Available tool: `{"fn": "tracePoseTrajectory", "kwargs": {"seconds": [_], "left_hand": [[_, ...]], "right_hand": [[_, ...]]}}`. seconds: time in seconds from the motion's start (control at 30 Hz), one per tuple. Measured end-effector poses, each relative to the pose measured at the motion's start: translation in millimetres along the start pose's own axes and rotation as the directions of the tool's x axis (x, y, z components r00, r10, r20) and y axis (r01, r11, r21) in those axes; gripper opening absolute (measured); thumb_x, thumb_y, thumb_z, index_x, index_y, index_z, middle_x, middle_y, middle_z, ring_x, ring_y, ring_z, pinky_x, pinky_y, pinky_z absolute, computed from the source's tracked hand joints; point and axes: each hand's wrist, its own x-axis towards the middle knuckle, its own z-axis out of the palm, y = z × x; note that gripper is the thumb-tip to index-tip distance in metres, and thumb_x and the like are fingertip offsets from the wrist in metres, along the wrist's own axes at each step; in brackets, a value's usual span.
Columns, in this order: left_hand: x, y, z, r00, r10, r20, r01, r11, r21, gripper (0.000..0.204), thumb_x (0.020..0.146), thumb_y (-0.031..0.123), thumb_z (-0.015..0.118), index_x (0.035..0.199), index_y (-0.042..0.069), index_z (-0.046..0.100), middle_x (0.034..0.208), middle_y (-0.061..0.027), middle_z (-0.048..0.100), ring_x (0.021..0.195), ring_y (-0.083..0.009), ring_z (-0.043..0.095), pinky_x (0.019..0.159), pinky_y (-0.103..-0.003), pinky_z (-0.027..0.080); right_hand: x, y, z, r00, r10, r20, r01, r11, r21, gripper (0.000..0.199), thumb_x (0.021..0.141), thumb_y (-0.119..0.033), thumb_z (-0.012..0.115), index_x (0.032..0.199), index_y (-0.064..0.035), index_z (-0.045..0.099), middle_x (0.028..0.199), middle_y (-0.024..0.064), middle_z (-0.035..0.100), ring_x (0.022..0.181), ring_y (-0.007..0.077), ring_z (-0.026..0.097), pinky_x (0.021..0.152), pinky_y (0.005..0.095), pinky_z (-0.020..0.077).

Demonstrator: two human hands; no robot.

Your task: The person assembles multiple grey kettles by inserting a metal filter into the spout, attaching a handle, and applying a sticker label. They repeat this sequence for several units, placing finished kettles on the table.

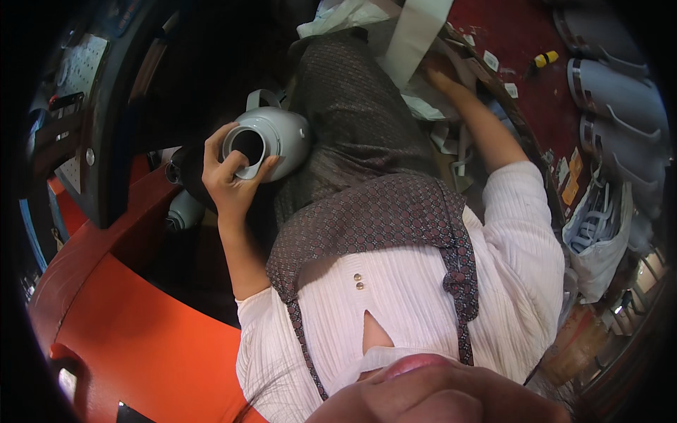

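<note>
My left hand (229, 158) grips a grey plastic jug (288, 141) by its open round mouth, with fingers hooked over the rim and the thumb on the near side. The jug lies tilted beside my lap with its dark opening toward me and a loop handle at its far side. My right hand (440, 73) reaches away to the far right, among white and clear plastic pieces in a cardboard box (508, 116). A pale strip of sheet (416, 42) hangs next to it. The right fingers are mostly hidden, so their grip does not show.
Several grey jugs (608, 88) stand in a row along the right on a dark red surface, near a yellow-and-black tool (544, 59). A white bag (599, 261) holds grey handles. An orange panel (155, 331) curves at left. Another grey piece (185, 210) lies below my left hand.
</note>
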Motion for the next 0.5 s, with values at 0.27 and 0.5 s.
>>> {"fn": "tracePoseTrajectory", "kwargs": {"seconds": [0.27, 0.5], "left_hand": [[23.5, 45.9, -24.5, 0.931, 0.365, -0.019, -0.364, 0.920, -0.144, 0.048, 0.054, 0.032, 0.096, 0.068, 0.003, 0.061, 0.120, -0.0195, 0.067, 0.110, -0.0325, 0.068, 0.088, -0.039, 0.058], [28.9, 84.8, -13.8, 0.905, 0.418, -0.087, -0.421, 0.842, -0.337, 0.141, 0.047, 0.041, 0.099, 0.158, 0.005, 0.020, 0.118, -0.0160, 0.071, 0.119, -0.0332, 0.065, 0.111, -0.048, 0.042]], "right_hand": [[-120.0, -132.8, -98.6, 0.825, -0.293, -0.484, 0.457, 0.849, 0.264, 0.024, 0.075, -0.024, 0.083, 0.081, -0.0034, 0.072, 0.073, 0.0108, 0.063, 0.083, 0.0296, 0.062, 0.076, 0.0403, 0.0501], [-144.9, -233.5, -242.9, 0.890, -0.053, -0.453, 0.456, 0.038, 0.889, 0.042, 0.093, -0.016, 0.072, 0.131, -0.0023, 0.063, 0.107, 0.0125, 0.073, 0.084, 0.0155, 0.071, 0.067, 0.0295, 0.0548]]}}
